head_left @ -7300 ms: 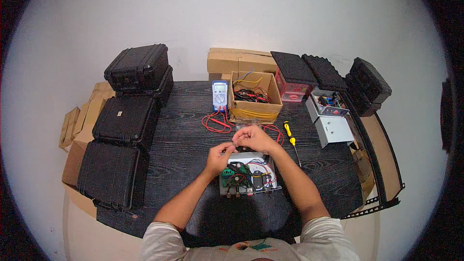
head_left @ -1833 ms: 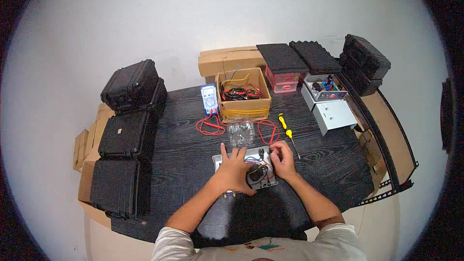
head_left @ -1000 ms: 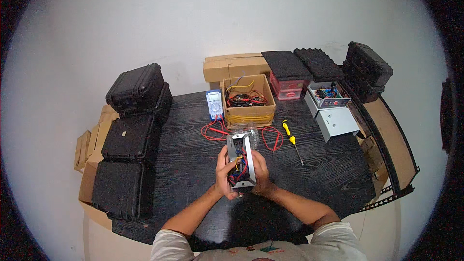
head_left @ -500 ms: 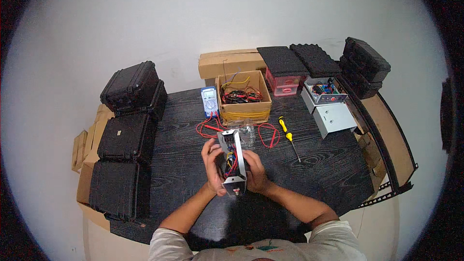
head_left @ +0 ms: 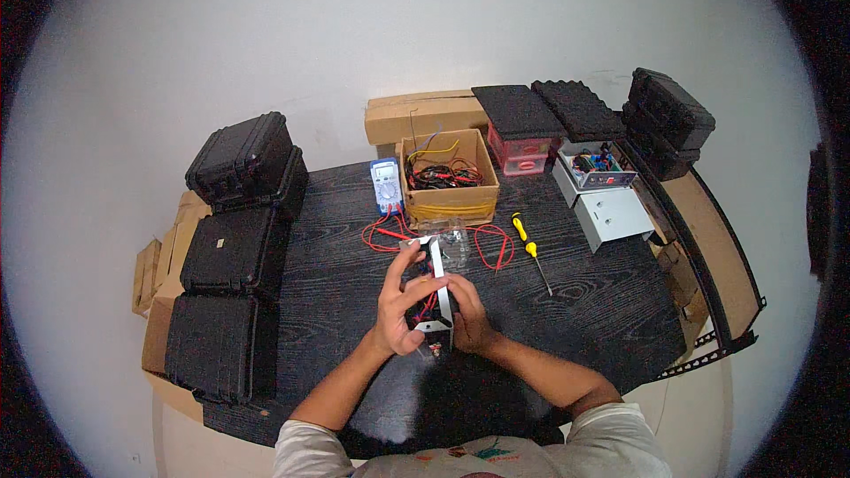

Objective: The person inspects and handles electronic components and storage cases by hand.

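Observation:
A white metal housing with red and dark wires inside stands on its edge in front of me, its uncovered side facing left. My right hand grips it from the right, fingers behind the panel. Across the uncovered side reaches my left hand, with its fingers spread and the thumb apart. One fingertip is by the far end and another by the white edge. That hand hides much of the wiring. A clear plastic piece lies just beyond the housing.
A blue-white multimeter with red leads stands by a cardboard box of cables. A yellow screwdriver lies to the right, near a grey-white metal case. Black hard cases line the left edge of the dark table.
My left hand has come off the housing's left side and moved over its uncovered face, its fingers now reaching across. My right hand stays gripping the housing, which has hardly moved.

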The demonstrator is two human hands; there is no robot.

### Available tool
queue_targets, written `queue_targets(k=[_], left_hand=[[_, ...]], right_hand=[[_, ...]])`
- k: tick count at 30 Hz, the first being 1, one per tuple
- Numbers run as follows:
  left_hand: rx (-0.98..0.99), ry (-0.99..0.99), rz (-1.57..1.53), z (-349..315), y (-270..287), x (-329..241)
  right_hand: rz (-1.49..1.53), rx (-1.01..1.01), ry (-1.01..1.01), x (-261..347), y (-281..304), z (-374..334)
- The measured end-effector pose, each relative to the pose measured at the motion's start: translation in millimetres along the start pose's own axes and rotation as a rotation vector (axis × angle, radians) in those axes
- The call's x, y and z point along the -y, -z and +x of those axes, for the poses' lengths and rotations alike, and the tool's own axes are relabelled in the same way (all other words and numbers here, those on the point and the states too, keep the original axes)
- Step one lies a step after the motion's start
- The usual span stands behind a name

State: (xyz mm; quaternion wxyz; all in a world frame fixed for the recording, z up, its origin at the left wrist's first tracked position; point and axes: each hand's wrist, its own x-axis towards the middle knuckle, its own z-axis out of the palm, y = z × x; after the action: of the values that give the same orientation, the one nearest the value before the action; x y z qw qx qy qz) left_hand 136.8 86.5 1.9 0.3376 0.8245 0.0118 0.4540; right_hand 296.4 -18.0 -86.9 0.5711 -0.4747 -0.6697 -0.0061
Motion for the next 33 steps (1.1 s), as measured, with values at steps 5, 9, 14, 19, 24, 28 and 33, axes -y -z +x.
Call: queue_targets(k=[5,9,14,19,24,28,33], left_hand=[[0.031,0.014,0.014,2.0,2.4,-5.2],[0.036,0.02,0.04,-1.5,3.6,-3.0],[0.016,-0.01,-0.003,1.3,0.6,-2.9],[0.014,-0.014,-0.006,-0.9,2.7,-1.7],[0.005,-0.032,-0.024,0.8,-1.2,-1.5],[0.013,-0.039,-0.015,1.0,0.5,-1.2],[0.005,-0.059,-0.026,0.3,0.7,0.3]], right_hand=[[0.016,-0.006,-0.017,3.6,1.9,2.0],[0.013,-0.031,0.007,5.5,2.6,6.0],[-0.14,-0.036,-0.103,-25.4,40.6,51.3],[-0.407,0.068,-0.302,-52.6,65.4,119.8],[-0.932,0.57,-0.193,-106.5,39.0,126.2],[-1.021,0.589,-0.188,-117.7,14.6,126.7],[-1.011,0.664,-0.149,-114.5,6.6,134.6]])
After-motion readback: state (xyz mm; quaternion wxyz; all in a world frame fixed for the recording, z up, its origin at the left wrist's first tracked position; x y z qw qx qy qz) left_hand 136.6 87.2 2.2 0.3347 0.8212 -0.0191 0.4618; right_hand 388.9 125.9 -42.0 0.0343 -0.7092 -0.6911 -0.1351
